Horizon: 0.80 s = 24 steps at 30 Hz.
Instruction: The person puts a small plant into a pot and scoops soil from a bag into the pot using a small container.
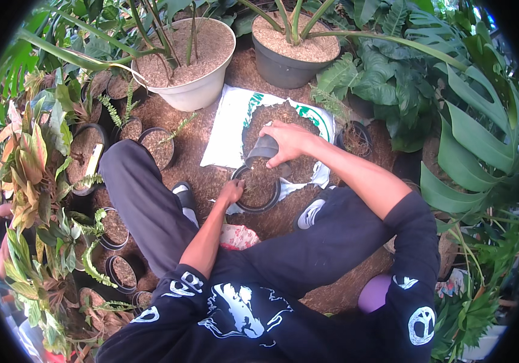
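My right hand (287, 143) grips a small dark plastic pot (264, 149), tilted with its mouth down over a larger black plastic pot (259, 209). Brown potting mix (259, 179) lies at the mouth of the small pot and in the larger one. The fingers of my left hand (232, 191) hold the left rim of the black pot. Behind both pots, a white plastic sack (227, 122) with green print lies torn open, showing brown potting mix (286, 117) inside.
A large white pot (191, 93) and a dark grey pot (286, 68) with plants stand at the back. Small potted ferns (157, 145) and leafy plants line the left; monstera leaves (482, 131) hang at the right. A phone-like object (93, 159) lies on a left pot. A person's arm (3, 245) shows far left.
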### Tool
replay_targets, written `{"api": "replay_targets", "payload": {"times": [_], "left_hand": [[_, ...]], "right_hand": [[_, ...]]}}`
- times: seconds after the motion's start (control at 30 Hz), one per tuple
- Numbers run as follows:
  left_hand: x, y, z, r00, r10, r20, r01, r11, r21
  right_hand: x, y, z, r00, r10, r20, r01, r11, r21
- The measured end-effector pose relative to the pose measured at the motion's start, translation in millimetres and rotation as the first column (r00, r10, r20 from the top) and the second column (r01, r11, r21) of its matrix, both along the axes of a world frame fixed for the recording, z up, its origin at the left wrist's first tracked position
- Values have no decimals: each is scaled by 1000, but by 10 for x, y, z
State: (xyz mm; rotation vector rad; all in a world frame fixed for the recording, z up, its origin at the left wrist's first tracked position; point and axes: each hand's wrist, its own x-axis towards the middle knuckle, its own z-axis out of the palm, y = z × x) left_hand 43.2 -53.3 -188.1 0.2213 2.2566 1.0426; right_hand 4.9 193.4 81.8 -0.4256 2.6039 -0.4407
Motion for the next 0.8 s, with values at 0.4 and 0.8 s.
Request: {"api": "replay_targets", "payload": {"times": [0.4,0.8], "left_hand": [[18,25,20,995,10,100,-13,1000,24],[51,3,-203,998,-36,-43,35,999,-31]], "right_hand": [[-28,-158,77,998,-47,50,41,992,121],[-67,-413,126,997,-18,78,3,983,186]]}}
